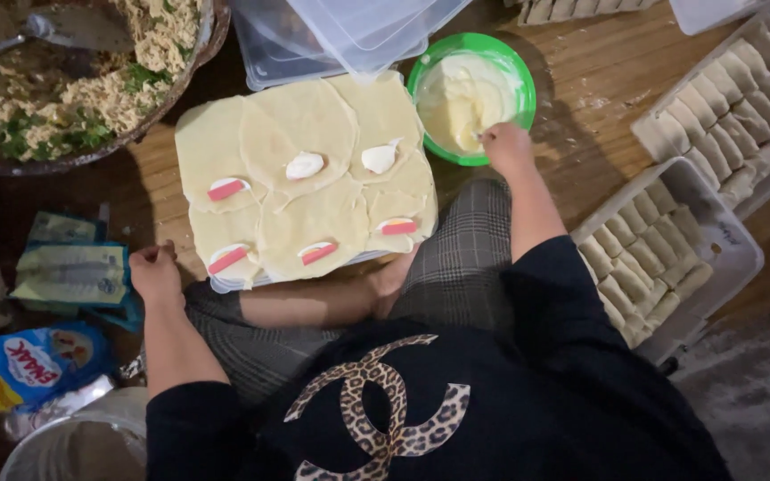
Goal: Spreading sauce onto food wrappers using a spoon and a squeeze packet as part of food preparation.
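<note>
Several pale round dough wrappers lie overlapping on a board in front of me. Most carry a pink sausage strip on a white dab; two hold only a white egg-like piece. My right hand reaches into the green bowl of creamy white paste, fingertips dipped at its near edge. My left hand is curled into a loose fist on the floor, left of the board, holding nothing.
A large pan of shredded filling with a spoon sits at upper left. Clear plastic lids lie behind the board. Two trays of finished rolls stand at right. Snack packets and a white bucket are at lower left.
</note>
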